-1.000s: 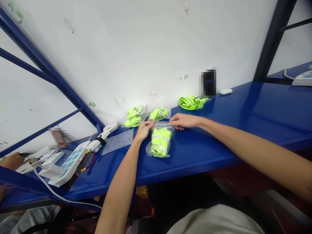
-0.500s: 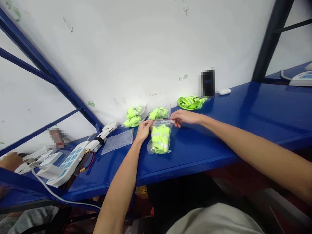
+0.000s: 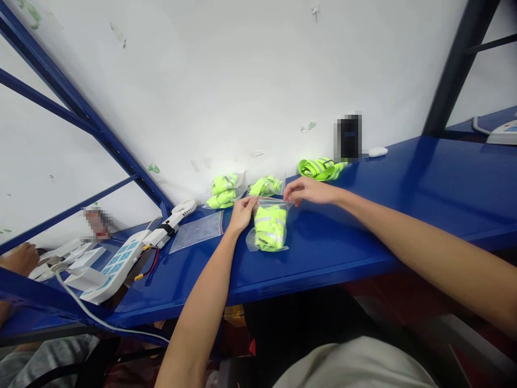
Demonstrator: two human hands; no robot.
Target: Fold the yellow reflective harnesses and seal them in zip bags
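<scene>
A clear zip bag (image 3: 270, 228) with a folded neon-yellow reflective vest inside lies near the middle of the blue table. My left hand (image 3: 243, 213) pinches the left corner of its top edge. At the right end of that edge, my right hand (image 3: 304, 191) has its fingers closed on the bag. Behind it sit another bagged vest (image 3: 265, 186) and, to the left, a bag (image 3: 223, 191) with two yellow bundles. A loose rolled vest (image 3: 320, 168) rests by the wall at the right. One flat clear bag (image 3: 197, 233) lies left of my left hand.
A white handheld fan (image 3: 183, 207), a power strip (image 3: 117, 267) and a red-and-black cable with yellow plugs (image 3: 151, 264) are at the left. Another person's hand (image 3: 22, 260) shows at the far left. A white oval object (image 3: 378, 152) lies at the back right.
The view has shifted slightly. Both hands keep hold of the bag's top edge, and the right hand's fingers have changed position a little. The bag's top looks flatter.
</scene>
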